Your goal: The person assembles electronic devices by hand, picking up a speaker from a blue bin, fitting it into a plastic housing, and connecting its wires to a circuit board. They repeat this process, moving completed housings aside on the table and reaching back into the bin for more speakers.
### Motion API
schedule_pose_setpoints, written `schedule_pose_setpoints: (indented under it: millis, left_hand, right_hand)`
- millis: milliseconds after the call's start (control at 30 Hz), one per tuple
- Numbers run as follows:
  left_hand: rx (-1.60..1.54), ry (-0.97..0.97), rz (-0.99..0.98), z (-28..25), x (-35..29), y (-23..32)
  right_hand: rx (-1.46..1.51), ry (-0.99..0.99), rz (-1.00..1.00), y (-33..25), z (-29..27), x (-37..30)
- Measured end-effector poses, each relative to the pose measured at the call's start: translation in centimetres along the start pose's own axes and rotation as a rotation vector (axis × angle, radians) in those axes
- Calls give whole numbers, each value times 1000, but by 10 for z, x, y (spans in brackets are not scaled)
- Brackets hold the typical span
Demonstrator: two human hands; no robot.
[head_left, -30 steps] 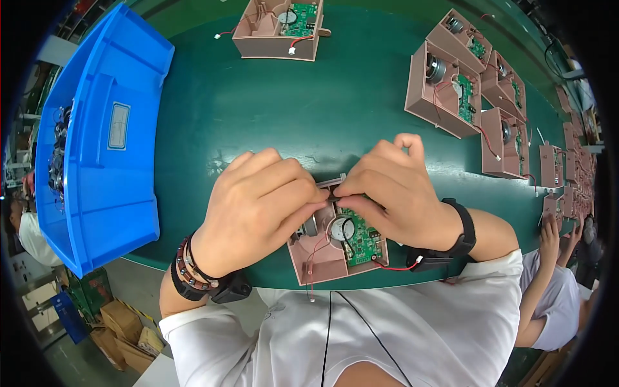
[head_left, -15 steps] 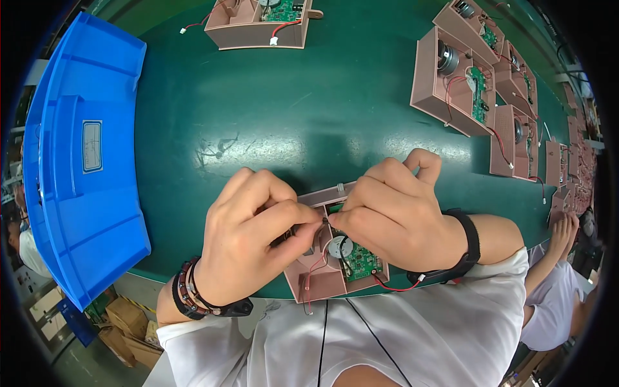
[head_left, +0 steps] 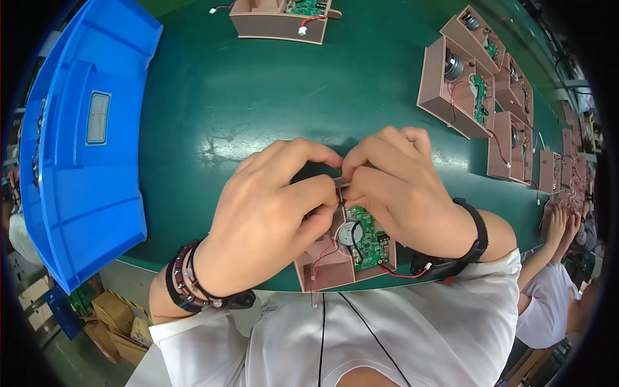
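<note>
Close in front of me lies a pink open box (head_left: 327, 278). Inside it are a green circuit board (head_left: 370, 244), a round grey part (head_left: 348, 233) and thin red and black wires. My left hand (head_left: 267, 209) is closed, thumb and index fingertip pressed together by the box's inner divider near the far wall. Just across from it, my right hand (head_left: 412, 197) is closed too, its curled fingers over the far wall. The fingertips almost meet, and whatever they pinch is hidden. A red lead with a white connector (head_left: 427, 266) hangs out beside my right wrist.
Blue plastic bins (head_left: 116, 187) stand along the left. Another pink box (head_left: 277, 27) sits at the far edge. Several similar boxes (head_left: 451, 90) with speakers and boards crowd the right. Beyond them, another person's hands (head_left: 560, 222) are at the green table (head_left: 258, 84).
Both hands have moved away from me, from the middle of the divider to the box's far wall. My view has shifted slightly.
</note>
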State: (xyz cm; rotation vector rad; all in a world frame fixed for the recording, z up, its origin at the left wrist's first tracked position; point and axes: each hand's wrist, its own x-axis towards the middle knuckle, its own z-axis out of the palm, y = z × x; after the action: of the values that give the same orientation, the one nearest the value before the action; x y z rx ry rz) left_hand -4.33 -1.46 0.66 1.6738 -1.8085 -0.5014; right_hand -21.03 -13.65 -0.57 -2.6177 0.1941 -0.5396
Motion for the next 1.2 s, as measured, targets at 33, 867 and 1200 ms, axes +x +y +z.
schedule_pose_setpoints:
  millis: [33, 867, 1200]
  left_hand:
    - [-13, -14, 14, 0, -1, 0]
    - [23, 259, 216, 6, -25, -1]
    - [65, 120, 204, 13, -13, -8]
  right_hand:
    - [48, -54, -4, 1, -3, 1]
    - [-544, -148, -295, -45, -16, -60]
    - [-474, -42, 236, -46, -58, -157]
